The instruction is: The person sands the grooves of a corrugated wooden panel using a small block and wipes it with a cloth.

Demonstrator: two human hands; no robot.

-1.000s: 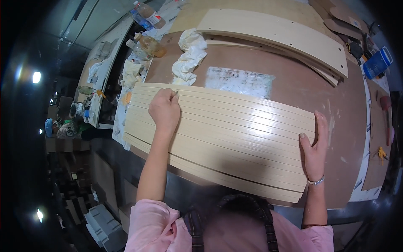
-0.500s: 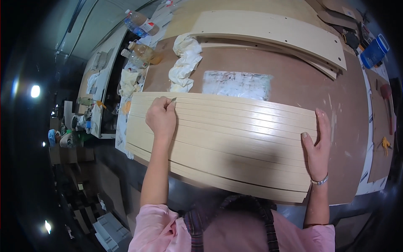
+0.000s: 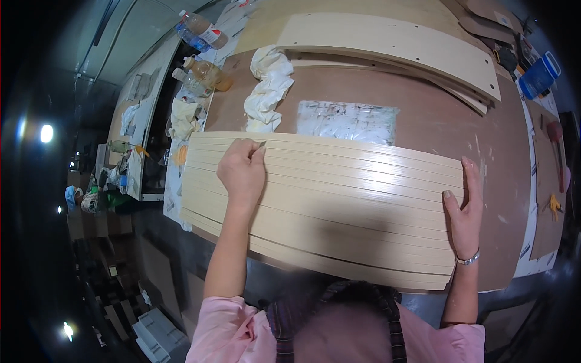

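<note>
A cream grooved panel (image 3: 339, 212), long and glossy, lies on the brown worktop before me. My left hand (image 3: 243, 166) is closed in a pinch over its far left part, holding a small dark flat piece (image 3: 262, 144). Only a pointed tip of that piece shows, at one of the far grooves, so its kind is unclear. At the panel's right end my right hand (image 3: 466, 212) rests against the edge, thumb on top and fingers stretched out, a metal bracelet (image 3: 468, 259) round its wrist.
Beyond the panel lie a crumpled white cloth (image 3: 266, 91) and a smeared white sheet (image 3: 348, 122). Cream boards with holes (image 3: 393, 45) stretch along the back. Bottles (image 3: 206, 74) stand at the left edge; a blue container (image 3: 538, 75) is at the far right.
My left hand has slid a little to the right along the far groove with the dark piece. The right hand stays at the panel's end; the whole panel appears shifted slightly right.
</note>
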